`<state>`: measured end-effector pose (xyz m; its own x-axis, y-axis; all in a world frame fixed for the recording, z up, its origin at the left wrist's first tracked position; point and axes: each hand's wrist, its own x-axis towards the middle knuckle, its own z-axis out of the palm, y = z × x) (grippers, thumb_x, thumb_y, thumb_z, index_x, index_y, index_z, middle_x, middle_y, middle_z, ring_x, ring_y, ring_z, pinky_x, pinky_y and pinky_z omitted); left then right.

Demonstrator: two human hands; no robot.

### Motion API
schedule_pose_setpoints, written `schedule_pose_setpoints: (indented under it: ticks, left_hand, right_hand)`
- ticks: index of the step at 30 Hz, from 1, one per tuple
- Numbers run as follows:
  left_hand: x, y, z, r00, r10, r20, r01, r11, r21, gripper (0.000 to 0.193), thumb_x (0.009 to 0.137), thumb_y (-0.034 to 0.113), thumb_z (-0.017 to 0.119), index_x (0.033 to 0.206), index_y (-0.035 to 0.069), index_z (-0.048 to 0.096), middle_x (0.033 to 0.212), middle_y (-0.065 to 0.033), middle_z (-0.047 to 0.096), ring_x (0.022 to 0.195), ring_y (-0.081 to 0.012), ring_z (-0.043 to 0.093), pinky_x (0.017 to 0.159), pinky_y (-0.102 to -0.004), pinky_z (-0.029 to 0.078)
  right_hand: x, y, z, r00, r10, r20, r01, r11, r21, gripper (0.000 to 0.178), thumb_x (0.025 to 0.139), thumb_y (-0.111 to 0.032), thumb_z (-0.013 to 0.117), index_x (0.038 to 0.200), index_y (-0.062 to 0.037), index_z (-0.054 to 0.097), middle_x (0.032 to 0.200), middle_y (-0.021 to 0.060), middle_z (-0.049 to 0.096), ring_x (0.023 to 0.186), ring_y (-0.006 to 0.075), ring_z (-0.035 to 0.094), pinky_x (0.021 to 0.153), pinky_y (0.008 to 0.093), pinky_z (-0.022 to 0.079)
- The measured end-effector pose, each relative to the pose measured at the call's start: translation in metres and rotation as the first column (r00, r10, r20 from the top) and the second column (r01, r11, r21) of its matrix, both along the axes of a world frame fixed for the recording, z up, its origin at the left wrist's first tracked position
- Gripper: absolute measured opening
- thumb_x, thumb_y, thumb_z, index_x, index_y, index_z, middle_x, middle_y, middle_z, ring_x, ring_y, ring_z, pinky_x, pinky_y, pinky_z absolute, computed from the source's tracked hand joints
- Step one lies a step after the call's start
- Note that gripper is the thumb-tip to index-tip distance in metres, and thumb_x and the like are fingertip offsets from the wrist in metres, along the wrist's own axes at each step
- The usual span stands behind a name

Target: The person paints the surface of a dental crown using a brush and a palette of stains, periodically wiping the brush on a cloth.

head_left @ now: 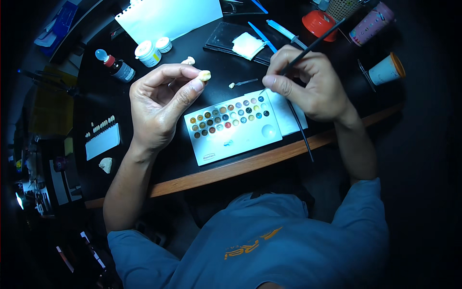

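Observation:
My left hand (161, 103) is raised over the left end of the palette, pinching a small cream-yellow dental crown (205, 75) between thumb and index finger. In my right hand (310, 86) is a thin brush (317, 43), its dark handle slanting up to the right and its fine tip pointing down near the palette's upper right corner. Below both hands lies a white paint palette (211, 149) with rows of small wells in browns, greys, blues, yellow and red. A second small tooth-shaped piece on a thin holder (246, 83) lies beyond the palette.
A white pad (288, 115) and a dark rod (301, 134) lie by the palette's right end. Around them are a dropper bottle (115, 66), white jars (147, 54), a shade-tab set (102, 140), a syringe (286, 33), a red bowl (319, 25) and a cup (386, 70). The wooden table edge (231, 168) runs in front.

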<state>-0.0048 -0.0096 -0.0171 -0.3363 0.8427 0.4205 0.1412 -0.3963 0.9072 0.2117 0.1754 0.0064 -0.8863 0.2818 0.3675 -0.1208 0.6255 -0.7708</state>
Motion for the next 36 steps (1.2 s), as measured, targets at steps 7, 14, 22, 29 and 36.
schedule_pose_setpoints:
  ticks: [7, 14, 22, 29, 36]
  left_hand:
    - [0.006, -0.004, 0.002, 1.000, -0.008, -0.009, 0.008, 0.999, -0.044, 0.014, 0.088, 0.000, 0.073, 0.102, -0.002, 0.071, 0.092, -0.0096, 0.073, 0.082, -0.0102, 0.067, 0.088, -0.0271, 0.053]
    - [0.005, -0.002, 0.003, 1.000, 0.020, -0.015, -0.020, 1.000, -0.023, 0.014, 0.088, 0.001, 0.073, 0.101, -0.001, 0.072, 0.092, -0.0098, 0.074, 0.083, -0.0101, 0.068, 0.090, -0.0278, 0.052]
    - [0.003, -0.003, 0.003, 0.999, 0.005, -0.043, -0.008, 0.998, -0.063, 0.013, 0.089, -0.003, 0.069, 0.102, -0.002, 0.068, 0.102, -0.0092, 0.068, 0.092, -0.0121, 0.065, 0.083, -0.0237, 0.053]
    - [0.004, -0.001, 0.004, 1.000, 0.014, -0.015, -0.014, 1.000, -0.014, 0.013, 0.088, 0.001, 0.073, 0.101, -0.001, 0.072, 0.093, -0.0096, 0.074, 0.083, -0.0101, 0.068, 0.090, -0.0270, 0.052]
    - [0.003, 0.000, 0.000, 0.997, -0.069, 0.025, 0.069, 0.998, 0.013, 0.013, 0.089, -0.003, 0.070, 0.102, -0.002, 0.070, 0.093, -0.0083, 0.069, 0.085, -0.0079, 0.065, 0.076, -0.0203, 0.051]
  right_hand:
    - [0.009, -0.005, -0.022, 0.999, -0.049, 0.008, 0.048, 0.997, 0.060, 0.012, 0.088, -0.010, 0.071, 0.081, -0.0004, 0.068, 0.076, 0.0086, 0.063, 0.075, 0.0170, 0.057, 0.068, 0.0308, 0.044]
    - [0.007, 0.000, -0.029, 0.999, 0.016, -0.037, -0.012, 0.995, 0.103, 0.015, 0.084, -0.012, 0.073, 0.077, -0.0002, 0.069, 0.071, 0.0087, 0.063, 0.076, 0.0187, 0.058, 0.071, 0.0342, 0.045]
    - [0.008, 0.005, -0.025, 0.998, 0.036, -0.055, -0.030, 0.994, 0.105, 0.014, 0.084, -0.012, 0.074, 0.079, 0.0007, 0.074, 0.079, 0.0106, 0.071, 0.080, 0.0184, 0.065, 0.070, 0.0316, 0.049]
    - [0.007, 0.011, -0.031, 0.995, 0.039, -0.087, -0.028, 0.992, 0.121, 0.016, 0.085, -0.014, 0.076, 0.079, 0.0001, 0.074, 0.077, 0.0097, 0.069, 0.071, 0.0164, 0.060, 0.064, 0.0308, 0.046]
    - [0.007, 0.002, -0.028, 0.987, -0.085, -0.137, 0.086, 0.996, 0.003, 0.020, 0.089, -0.018, 0.075, 0.079, 0.0002, 0.072, 0.072, 0.0051, 0.064, 0.065, 0.0110, 0.057, 0.057, 0.0255, 0.042]
